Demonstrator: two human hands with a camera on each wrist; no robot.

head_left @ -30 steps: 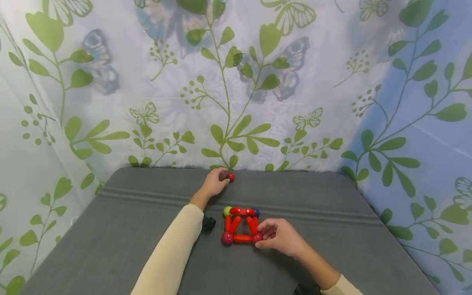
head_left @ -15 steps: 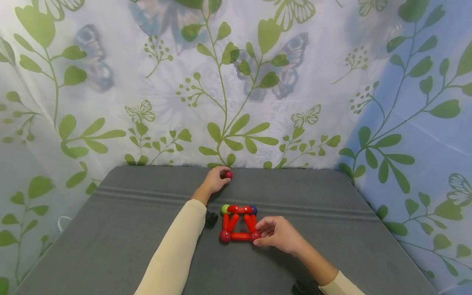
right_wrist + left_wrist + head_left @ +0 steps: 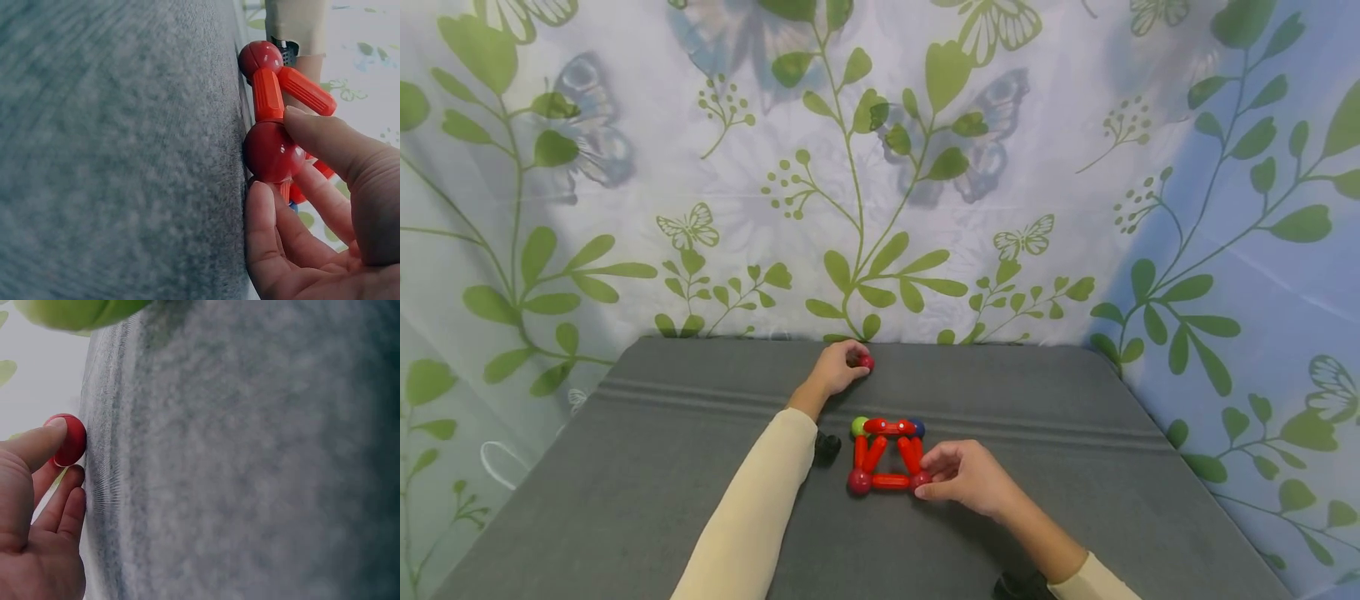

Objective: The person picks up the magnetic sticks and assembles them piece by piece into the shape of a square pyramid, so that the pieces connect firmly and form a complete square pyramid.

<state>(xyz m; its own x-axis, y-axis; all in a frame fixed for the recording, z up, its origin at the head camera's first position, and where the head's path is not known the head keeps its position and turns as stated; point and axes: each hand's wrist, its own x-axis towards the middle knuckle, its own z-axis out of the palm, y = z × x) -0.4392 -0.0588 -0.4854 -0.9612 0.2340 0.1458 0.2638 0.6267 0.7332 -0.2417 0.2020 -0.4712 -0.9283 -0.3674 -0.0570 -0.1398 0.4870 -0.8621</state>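
Note:
At the far side of the grey table, my left hand [image 3: 835, 368] pinches a loose red ball [image 3: 867, 362]. In the left wrist view the thumb lies across this ball [image 3: 72, 440], with a finger behind it and the other fingers loosely bent below. Nearer, a toy frame of red magnetic rods [image 3: 891, 482] and balls lies on the table. It has a green ball [image 3: 859, 426] and a blue ball [image 3: 917, 427] at its far corners and a red ball [image 3: 860, 482] at near left. My right hand [image 3: 966, 479] holds the near-right red corner ball [image 3: 270, 150] between thumb and fingers.
The grey padded tabletop [image 3: 1075, 475] ends at a patterned curtain [image 3: 737, 167] of leaves and butterflies, which also hangs along both sides. A black device [image 3: 827, 448] shows at my left wrist, close left of the rod frame. A white loop [image 3: 505, 467] hangs beside the left edge.
My left fingers have closed in on the loose red ball, which has shifted very slightly toward me. The right hand and the rod frame have stayed in place; the head view has tilted a little.

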